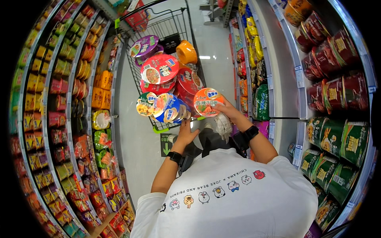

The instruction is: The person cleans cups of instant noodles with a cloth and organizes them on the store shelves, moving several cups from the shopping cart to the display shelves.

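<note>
My right hand (229, 110) grips an orange-lidded instant noodle cup (206, 102) over the cart's near right corner. A bunched white cloth or glove (222, 126) hangs just below that hand. My left hand (187, 133) has its thumb spread, with its fingertips at the lower end of a blue noodle cup (171, 108). Beside the blue cup is a green-lidded cup (146, 104). Behind them in the wire shopping cart (157, 128) lie red-lidded noodle bowls (159, 69), a purple-lidded bowl (145, 46) and an orange tub (187, 52).
Shelves of packaged noodles (62, 98) line the left side. Bagged goods (251, 38) stand on the right, with dark red noodle buckets (336, 56) and green noodle buckets (339, 136) nearer. A green arrow floor sign (166, 147) lies below the cart.
</note>
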Demonstrator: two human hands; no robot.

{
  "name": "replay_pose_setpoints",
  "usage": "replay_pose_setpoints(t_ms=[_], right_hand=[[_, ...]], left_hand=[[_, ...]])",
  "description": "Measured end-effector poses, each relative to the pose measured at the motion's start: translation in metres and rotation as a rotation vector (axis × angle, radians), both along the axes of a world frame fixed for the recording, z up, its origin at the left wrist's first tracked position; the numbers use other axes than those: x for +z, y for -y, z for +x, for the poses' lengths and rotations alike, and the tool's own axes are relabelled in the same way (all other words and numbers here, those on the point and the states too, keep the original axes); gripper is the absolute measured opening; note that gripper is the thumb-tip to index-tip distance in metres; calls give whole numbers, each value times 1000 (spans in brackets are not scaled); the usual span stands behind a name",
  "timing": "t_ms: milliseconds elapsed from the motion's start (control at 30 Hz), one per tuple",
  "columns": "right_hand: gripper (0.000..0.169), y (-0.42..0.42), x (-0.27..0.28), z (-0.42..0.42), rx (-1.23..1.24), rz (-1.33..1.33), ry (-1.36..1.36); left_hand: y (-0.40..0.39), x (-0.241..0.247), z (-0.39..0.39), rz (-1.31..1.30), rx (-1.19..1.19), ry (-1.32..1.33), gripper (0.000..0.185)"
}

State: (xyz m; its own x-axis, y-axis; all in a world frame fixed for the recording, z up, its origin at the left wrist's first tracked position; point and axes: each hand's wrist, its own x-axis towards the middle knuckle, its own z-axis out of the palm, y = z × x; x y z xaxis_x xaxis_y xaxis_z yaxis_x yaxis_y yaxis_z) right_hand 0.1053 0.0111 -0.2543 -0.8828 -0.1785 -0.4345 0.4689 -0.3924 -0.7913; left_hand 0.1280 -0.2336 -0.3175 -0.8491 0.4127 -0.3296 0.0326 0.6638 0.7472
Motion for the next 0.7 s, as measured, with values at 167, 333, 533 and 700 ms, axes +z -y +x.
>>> replay_pose_setpoints(t_ms=[167, 333, 533, 700], right_hand=[[67, 29, 11, -29, 347, 262, -283], [70, 52, -3, -50, 640, 459, -535], [70, 89, -16, -69, 911, 334, -468], [73, 116, -67, -79, 1014, 290, -472]], left_hand=[[18, 21, 2, -43, 37, 223, 84], [29, 52, -3, 240, 72, 276, 67], [49, 38, 11, 408, 265, 482, 54], [70, 9, 20, 392, 432, 578, 51]])
